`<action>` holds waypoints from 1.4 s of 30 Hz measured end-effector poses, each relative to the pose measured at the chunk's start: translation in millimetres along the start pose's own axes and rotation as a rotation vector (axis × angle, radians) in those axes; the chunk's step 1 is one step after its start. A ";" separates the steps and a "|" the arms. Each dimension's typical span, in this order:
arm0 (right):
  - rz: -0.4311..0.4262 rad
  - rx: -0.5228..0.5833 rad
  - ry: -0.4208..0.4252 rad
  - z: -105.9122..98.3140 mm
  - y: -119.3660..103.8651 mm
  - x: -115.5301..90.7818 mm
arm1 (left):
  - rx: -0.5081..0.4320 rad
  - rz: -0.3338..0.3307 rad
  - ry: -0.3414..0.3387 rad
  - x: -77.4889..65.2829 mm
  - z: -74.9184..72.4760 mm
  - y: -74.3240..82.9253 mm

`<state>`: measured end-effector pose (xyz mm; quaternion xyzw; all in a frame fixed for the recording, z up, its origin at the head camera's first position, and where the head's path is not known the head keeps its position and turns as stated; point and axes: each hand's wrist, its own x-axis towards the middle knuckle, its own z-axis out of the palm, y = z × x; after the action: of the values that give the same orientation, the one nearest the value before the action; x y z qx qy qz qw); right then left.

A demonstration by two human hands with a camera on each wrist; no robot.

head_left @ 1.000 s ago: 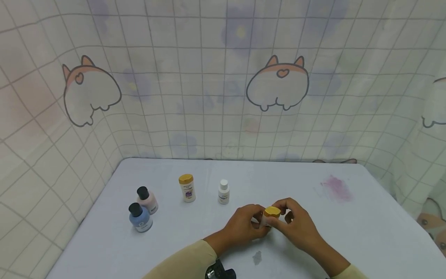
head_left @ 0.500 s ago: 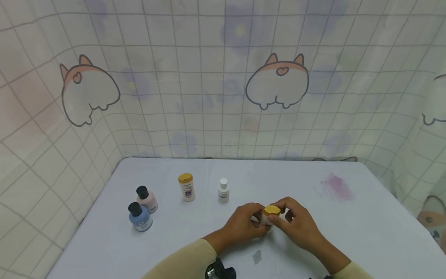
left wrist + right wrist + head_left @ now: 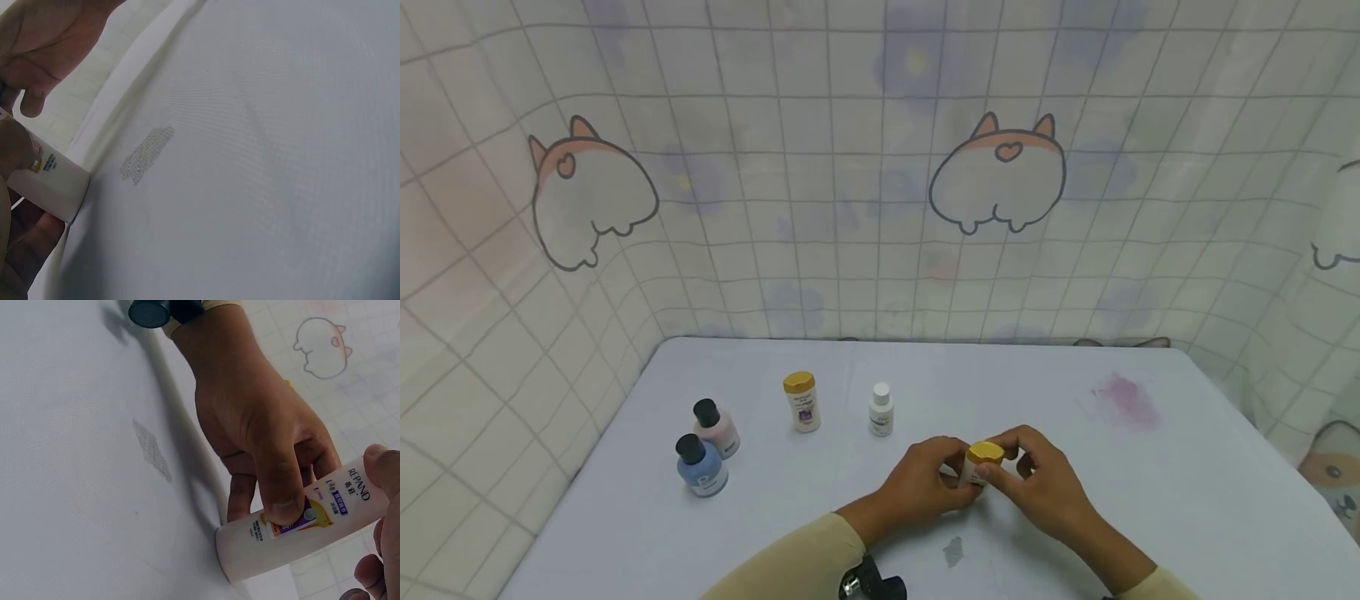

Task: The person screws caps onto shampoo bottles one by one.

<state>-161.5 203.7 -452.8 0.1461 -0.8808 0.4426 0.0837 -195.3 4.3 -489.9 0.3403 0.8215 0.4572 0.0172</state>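
A white bottle [image 3: 973, 476] with a yellow cap [image 3: 985, 452] stands on the table between my hands. My left hand [image 3: 928, 475] grips its lower body. In the right wrist view, the left thumb [image 3: 284, 503] presses over the label of the bottle [image 3: 265, 556], which has "REPAND" printed higher up. My right hand [image 3: 1041, 487] pinches the capped upper end, thumb on the near side and fingers behind. In the left wrist view, the base of the bottle [image 3: 65, 190] is right at the tabletop, and its capped end is outside the frame.
A second yellow-capped bottle [image 3: 805, 408] and a small white bottle [image 3: 882, 412] stand farther back. At the left are a blue bottle [image 3: 702, 472] and a pink bottle [image 3: 720, 432], both black-capped. The white table [image 3: 760, 533] has a grey patch and a pink stain.
The right thumb has shifted slightly on the bottle's upper end. Both hands keep their hold, and the head view has tilted a little.
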 end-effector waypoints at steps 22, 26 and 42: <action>-0.012 -0.089 0.008 -20.6 16.8 -1.4 | -0.065 -0.050 0.048 7.6 -5.1 -5.4; -0.014 -0.088 0.021 -23.4 19.6 -1.7 | -0.087 -0.093 0.056 11.0 -4.6 -8.7; 0.028 -0.111 0.035 -29.7 31.4 1.7 | -0.078 -0.188 0.142 26.0 -3.7 -11.8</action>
<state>-173.0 245.1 -458.4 0.1213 -0.9042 0.3968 0.1008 -222.9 12.4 -489.4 0.2277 0.8304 0.5082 0.0150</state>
